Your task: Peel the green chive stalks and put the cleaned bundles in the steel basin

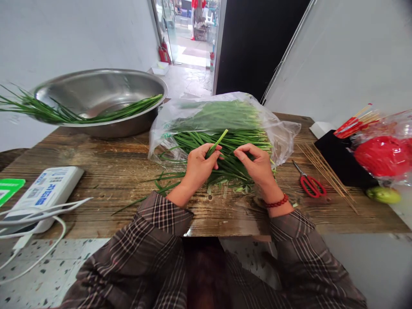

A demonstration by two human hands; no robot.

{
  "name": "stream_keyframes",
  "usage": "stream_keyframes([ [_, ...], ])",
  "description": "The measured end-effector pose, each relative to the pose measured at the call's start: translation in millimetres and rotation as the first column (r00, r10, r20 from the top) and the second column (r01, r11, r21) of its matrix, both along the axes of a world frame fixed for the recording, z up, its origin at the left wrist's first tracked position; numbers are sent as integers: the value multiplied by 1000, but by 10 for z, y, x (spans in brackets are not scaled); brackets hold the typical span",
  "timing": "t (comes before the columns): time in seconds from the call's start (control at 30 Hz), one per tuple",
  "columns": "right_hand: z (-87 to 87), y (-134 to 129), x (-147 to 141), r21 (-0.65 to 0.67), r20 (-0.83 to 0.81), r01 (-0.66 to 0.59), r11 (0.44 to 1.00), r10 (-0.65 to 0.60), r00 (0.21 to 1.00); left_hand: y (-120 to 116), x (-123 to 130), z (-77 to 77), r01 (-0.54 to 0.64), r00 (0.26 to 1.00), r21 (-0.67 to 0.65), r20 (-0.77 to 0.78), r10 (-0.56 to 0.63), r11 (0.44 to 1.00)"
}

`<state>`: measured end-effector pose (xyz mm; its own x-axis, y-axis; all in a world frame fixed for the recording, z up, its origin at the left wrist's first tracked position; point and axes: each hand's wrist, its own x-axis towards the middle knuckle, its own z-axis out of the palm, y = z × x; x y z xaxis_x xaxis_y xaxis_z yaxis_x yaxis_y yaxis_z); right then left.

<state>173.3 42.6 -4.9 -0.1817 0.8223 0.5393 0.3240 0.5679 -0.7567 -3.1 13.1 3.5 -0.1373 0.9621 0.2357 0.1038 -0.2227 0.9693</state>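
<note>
My left hand (200, 165) is closed around a few garlic chives (222, 137), their pale cut ends pointing up and to the right. Beside it, my right hand (257, 165) has thumb and forefinger pinched together; whatever lies between the tips is too small to make out. Both hands are over a pile of garlic chives (222, 112) in an open clear plastic bag (283, 133). Loose leaves and pale trimmed bits (241, 187) lie on the wooden table (109, 171) under my hands. More chives (128, 110) rest in a steel basin (106, 75), their leaves hanging over its left rim.
Red-handled scissors (312, 185) and thin bamboo skewers (328, 176) lie to the right, near a black box (344, 159) and a red bundle in plastic (383, 155). At the left is a white device (48, 193) with cables. A glass door (186, 34) stands beyond the table.
</note>
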Motion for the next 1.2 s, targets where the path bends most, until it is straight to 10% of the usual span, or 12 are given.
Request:
stream_keyframes([
  [0.17, 79, -2, 89, 2, -64, -60, 998, 60, 996, 11, -12, -2, -26, 1000, -5, 13, 26, 1000],
  [0.4, 216, -169, 59, -86, 297, -508, 857, 509, 808, 42, -41, -21, -49, 999, 4, 9, 49, 999],
  [1.03, 182, -195, 18, 62, 543, -510, 858, 400, 738, 31, -52, 18, -74, 996, 24, -40, 75, 997],
  [1.2, 203, -194, 27, 136, 407, -362, 922, 281, 869, 40, -59, 8, -79, 996, 33, -49, 80, 996],
])
